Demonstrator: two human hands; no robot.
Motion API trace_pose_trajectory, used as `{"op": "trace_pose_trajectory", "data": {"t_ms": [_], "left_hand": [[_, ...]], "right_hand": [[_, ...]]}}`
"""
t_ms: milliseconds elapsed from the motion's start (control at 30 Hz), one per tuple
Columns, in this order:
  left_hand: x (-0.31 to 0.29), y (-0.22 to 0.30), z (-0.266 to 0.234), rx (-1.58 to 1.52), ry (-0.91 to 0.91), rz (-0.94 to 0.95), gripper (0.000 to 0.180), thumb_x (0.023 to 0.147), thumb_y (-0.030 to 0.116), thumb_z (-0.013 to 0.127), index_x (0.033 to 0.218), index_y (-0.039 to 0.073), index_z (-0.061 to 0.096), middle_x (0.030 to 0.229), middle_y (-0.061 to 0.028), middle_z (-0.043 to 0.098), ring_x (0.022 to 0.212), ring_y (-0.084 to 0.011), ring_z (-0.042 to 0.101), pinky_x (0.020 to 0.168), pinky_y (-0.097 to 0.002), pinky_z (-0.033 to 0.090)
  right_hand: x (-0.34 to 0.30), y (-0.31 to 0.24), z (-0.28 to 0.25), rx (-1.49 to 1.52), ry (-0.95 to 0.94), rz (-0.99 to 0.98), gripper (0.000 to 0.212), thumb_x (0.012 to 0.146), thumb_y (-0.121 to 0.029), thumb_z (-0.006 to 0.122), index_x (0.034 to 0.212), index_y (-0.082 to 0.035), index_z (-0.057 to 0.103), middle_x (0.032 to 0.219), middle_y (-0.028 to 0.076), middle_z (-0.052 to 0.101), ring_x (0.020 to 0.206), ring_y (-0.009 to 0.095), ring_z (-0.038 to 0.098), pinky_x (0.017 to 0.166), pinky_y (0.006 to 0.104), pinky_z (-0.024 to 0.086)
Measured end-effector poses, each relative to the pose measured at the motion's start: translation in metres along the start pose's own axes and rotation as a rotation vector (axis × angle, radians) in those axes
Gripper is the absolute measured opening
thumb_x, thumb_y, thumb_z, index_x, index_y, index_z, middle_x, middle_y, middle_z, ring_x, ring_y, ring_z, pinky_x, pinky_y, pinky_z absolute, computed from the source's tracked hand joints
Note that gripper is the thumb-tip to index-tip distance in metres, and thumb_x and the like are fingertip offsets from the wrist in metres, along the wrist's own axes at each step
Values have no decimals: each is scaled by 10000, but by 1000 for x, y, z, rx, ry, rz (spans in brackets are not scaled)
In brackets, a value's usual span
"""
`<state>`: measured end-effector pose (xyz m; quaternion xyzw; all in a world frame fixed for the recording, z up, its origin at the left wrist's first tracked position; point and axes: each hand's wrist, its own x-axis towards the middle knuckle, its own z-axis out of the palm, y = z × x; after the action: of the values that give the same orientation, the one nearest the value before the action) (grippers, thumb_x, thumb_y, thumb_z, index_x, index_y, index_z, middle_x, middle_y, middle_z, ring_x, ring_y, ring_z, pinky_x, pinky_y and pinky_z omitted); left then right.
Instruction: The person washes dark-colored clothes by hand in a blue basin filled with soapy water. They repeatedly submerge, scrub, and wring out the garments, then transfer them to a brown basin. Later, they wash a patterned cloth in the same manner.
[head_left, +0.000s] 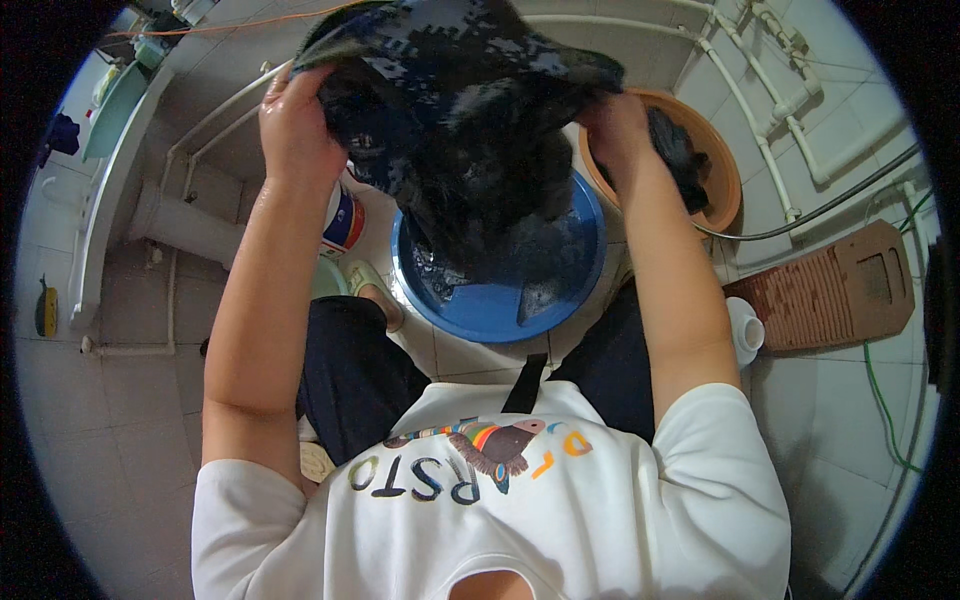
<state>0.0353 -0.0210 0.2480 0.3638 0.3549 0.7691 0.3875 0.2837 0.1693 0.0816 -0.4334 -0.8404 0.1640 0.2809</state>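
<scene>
A dark, wet-looking garment (460, 110) with lighter blotches is stretched between my two raised hands. My left hand (300, 125) is closed on its left edge, with the fingers partly behind the cloth. My right hand (615, 125) grips the other edge, and its fingers are mostly hidden by the fabric. The garment's lower part hangs down over a blue basin (490, 328), where some foam shows. Whether the cloth's lowest end touches the water I cannot tell.
An orange-brown tub (725, 190) with dark cloth stands right of the basin. A brown washboard (835, 290) leans at the right beside a white bottle (745, 330). A printed bucket (343, 222) stands left of the basin. White pipes (755, 140) and a dark hose (830, 212) run along the right wall.
</scene>
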Motion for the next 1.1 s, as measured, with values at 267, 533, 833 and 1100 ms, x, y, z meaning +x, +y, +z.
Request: {"op": "trace_pose_trajectory", "data": {"t_ms": [267, 533, 833, 1100], "left_hand": [[5, -82, -91, 926, 9, -298, 237, 657, 23, 671, 879, 23, 590, 758, -41, 594, 664, -120, 549, 603, -234, 427], [-24, -118, -125, 841, 20, -415, 143, 757, 73, 601, 884, 22, 560, 787, -20, 558, 727, -106, 507, 668, -232, 403], [-13, -110, -146, 213, 411, -332, 213, 836, 139, 506, 1020, 36, 478, 928, -69, 538, 824, -173, 528, 711, -293, 429], [-38, -96, -127, 1375, -551, -158, 755, 526, 310, 778, 1155, 80, 430, 1096, -128, 519, 1047, -269, 487, 863, -340, 387]], "right_hand": [[-21, -28, -10, 1227, 102, 841, 309, 837, -118, 410, 1131, -32, 459, 1112, 165, 467, 968, 297, 460, 807, 426, 396], [-28, -33, -19, 850, -111, 919, 476, 808, -44, 377, 1281, -95, 359, 1352, 180, 262, 1225, 353, 276, 934, 499, 299], [-17, 5, -11, 3, -233, 434, 431, 734, -85, 449, 1159, -33, 503, 1120, 207, 524, 1021, 329, 506, 882, 372, 385], [-18, 1, 0, 376, -12, 479, 418, 696, -139, 520, 1096, -22, 512, 1072, 180, 541, 1010, 276, 516, 842, 344, 400]]}}
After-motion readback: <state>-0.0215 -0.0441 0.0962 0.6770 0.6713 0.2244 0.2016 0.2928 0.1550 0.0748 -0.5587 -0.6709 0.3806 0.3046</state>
